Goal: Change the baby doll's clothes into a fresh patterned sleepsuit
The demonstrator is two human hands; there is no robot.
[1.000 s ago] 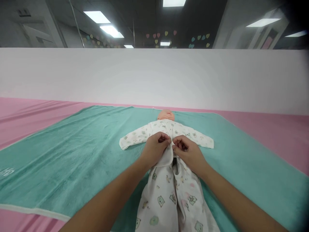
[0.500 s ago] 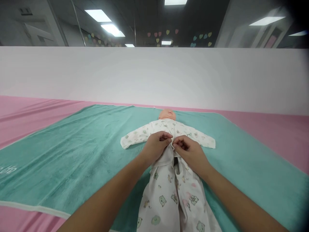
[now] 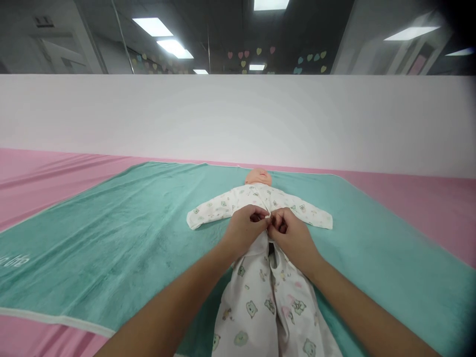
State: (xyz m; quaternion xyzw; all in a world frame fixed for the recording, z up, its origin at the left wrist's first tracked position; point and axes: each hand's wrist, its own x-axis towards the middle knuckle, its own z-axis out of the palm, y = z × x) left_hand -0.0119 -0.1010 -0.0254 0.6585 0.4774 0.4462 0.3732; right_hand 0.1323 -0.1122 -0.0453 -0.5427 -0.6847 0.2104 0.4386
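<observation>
A baby doll point(image 3: 258, 176) lies on its back on a teal towel point(image 3: 122, 223), head away from me. It wears a white romper point(image 3: 260, 297) printed with small bears, sleeves spread to both sides. My left hand point(image 3: 243, 230) and my right hand point(image 3: 292, 235) meet over the doll's belly. Each pinches one edge of the romper's front opening, fingertips almost touching. Below my hands the front of the romper gapes open between the legs.
The teal towel lies over a pink sheet point(image 3: 416, 198) that covers the surface. A white partition wall point(image 3: 238, 119) runs across behind the doll's head. Above it are a dark ceiling with light panels and paper hearts.
My two hands have drawn closer together, bringing the romper's front edges to meet at the belly. The view has shifted slightly.
</observation>
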